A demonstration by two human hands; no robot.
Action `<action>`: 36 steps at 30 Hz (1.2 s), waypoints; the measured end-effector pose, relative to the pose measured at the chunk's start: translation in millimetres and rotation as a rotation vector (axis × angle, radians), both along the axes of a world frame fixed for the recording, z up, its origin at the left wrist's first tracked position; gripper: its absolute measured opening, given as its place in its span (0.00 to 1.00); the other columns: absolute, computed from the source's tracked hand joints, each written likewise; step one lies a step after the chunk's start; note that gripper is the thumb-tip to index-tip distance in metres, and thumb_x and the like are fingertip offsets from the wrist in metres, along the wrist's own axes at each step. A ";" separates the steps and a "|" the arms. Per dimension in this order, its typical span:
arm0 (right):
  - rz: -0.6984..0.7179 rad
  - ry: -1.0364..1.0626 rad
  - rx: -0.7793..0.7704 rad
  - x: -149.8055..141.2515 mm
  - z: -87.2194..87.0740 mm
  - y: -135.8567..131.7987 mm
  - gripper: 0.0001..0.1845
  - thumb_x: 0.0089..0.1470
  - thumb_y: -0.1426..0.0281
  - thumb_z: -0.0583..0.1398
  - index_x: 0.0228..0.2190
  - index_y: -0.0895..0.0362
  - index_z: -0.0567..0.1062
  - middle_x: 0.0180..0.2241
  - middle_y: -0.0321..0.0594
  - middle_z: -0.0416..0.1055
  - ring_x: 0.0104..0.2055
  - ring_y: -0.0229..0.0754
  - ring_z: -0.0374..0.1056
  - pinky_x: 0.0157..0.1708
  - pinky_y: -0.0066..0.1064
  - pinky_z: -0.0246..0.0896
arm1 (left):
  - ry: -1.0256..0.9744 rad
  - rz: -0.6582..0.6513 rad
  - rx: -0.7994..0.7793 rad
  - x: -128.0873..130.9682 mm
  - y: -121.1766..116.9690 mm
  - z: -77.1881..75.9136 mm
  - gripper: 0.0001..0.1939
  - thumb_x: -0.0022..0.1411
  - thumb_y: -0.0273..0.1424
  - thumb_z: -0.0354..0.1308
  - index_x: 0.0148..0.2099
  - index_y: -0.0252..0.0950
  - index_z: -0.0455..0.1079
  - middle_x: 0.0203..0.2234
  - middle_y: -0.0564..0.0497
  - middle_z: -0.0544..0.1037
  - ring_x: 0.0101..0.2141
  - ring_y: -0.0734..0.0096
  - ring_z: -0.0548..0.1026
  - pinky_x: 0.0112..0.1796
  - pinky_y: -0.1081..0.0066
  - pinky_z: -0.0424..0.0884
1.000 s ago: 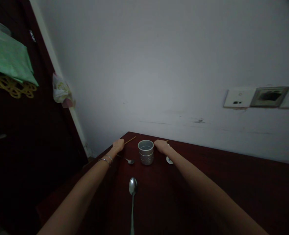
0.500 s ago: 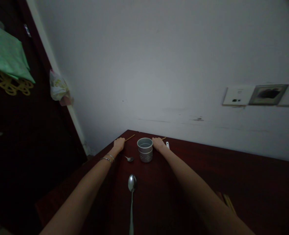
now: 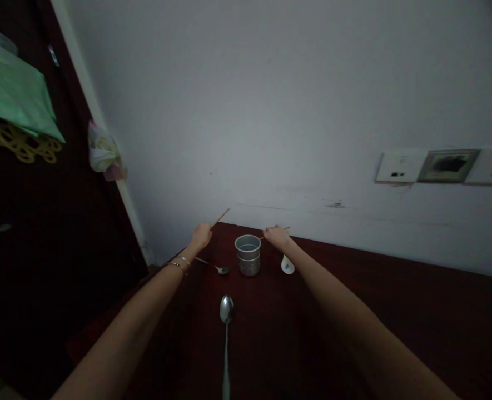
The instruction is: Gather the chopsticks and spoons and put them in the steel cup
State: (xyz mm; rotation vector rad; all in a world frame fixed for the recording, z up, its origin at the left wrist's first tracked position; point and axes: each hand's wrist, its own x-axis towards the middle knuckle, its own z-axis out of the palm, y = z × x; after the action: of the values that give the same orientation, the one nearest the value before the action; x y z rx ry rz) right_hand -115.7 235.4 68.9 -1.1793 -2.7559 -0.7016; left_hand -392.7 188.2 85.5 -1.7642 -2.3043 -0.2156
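My left hand (image 3: 202, 235) is closed round a thin wooden chopstick (image 3: 220, 218), whose tip points up and right toward the wall. Just right of a metal holder with small holes (image 3: 249, 266), my right hand (image 3: 276, 237) grips another chopstick (image 3: 287, 228), its two ends showing either side of the fingers. The holder stands upright between both hands. A small metal spoon (image 3: 223, 270) lies left of it, below my left hand. Below my right wrist rests a white soup spoon (image 3: 287, 265), its handle hidden. Nearer me lies a long-handled metal spoon (image 3: 226, 311).
The dark red table (image 3: 262, 328) meets a pale wall (image 3: 262, 122) at its far edge. Sockets (image 3: 402, 166) sit on the wall at right. At left are a dark door (image 3: 62, 189) and a hanging plastic bag (image 3: 104, 153).
My left hand has risen slightly, lifting its chopstick off the table. My right hand has moved up and right, away from the holder, with its chopstick. More of the white spoon shows.
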 end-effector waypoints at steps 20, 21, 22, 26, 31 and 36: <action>0.154 0.163 0.600 163.5 151.1 -108.9 0.09 0.54 0.76 0.50 0.33 0.61 0.70 0.32 0.45 0.70 0.35 0.42 0.64 0.40 0.34 0.55 | -1.496 -0.619 0.475 154.2 -45.0 163.5 0.05 0.46 0.18 0.58 0.29 0.26 0.67 0.22 0.49 0.70 0.24 0.76 0.69 0.32 0.64 0.73; 0.189 0.171 0.624 170.0 153.6 -117.8 0.09 0.55 0.76 0.50 0.34 0.61 0.70 0.32 0.45 0.70 0.35 0.42 0.64 0.41 0.34 0.55 | -1.551 -0.654 0.400 167.1 -53.0 164.7 0.04 0.47 0.17 0.58 0.29 0.26 0.68 0.22 0.49 0.71 0.24 0.76 0.69 0.33 0.63 0.72; 0.222 0.178 0.644 176.1 155.2 -126.7 0.10 0.55 0.76 0.50 0.35 0.61 0.70 0.33 0.45 0.71 0.36 0.42 0.64 0.41 0.35 0.55 | -1.607 -0.684 0.313 179.6 -60.6 164.3 0.04 0.47 0.17 0.58 0.29 0.25 0.68 0.22 0.49 0.71 0.24 0.77 0.69 0.35 0.62 0.72; 0.334 0.195 0.673 196.9 153.8 -162.7 0.12 0.56 0.76 0.49 0.38 0.60 0.69 0.36 0.45 0.71 0.39 0.41 0.65 0.44 0.37 0.57 | -1.813 -0.779 -0.060 226.2 -87.7 147.4 0.04 0.49 0.18 0.57 0.31 0.26 0.70 0.22 0.49 0.72 0.26 0.77 0.70 0.38 0.63 0.71; 0.422 0.206 0.651 217.5 131.2 -204.3 0.13 0.56 0.77 0.49 0.40 0.62 0.69 0.41 0.47 0.71 0.44 0.41 0.65 0.46 0.39 0.59 | -1.932 -0.819 -0.326 276.7 -115.5 101.9 0.04 0.50 0.20 0.58 0.32 0.28 0.71 0.28 0.46 0.75 0.30 0.73 0.72 0.39 0.64 0.70; 0.408 0.237 0.565 239.0 91.7 -231.6 0.14 0.57 0.77 0.48 0.42 0.61 0.69 0.43 0.49 0.70 0.49 0.41 0.63 0.48 0.41 0.59 | -1.998 -0.851 -0.578 314.5 -138.4 60.4 0.05 0.50 0.21 0.59 0.33 0.28 0.71 0.28 0.46 0.75 0.31 0.71 0.73 0.39 0.65 0.70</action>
State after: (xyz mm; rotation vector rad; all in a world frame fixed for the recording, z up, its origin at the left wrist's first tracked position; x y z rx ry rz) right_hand 123.3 3.8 160.6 -0.5260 -2.2601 -1.0946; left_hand -78.2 49.8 145.8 -3.5942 -1.7663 -2.6892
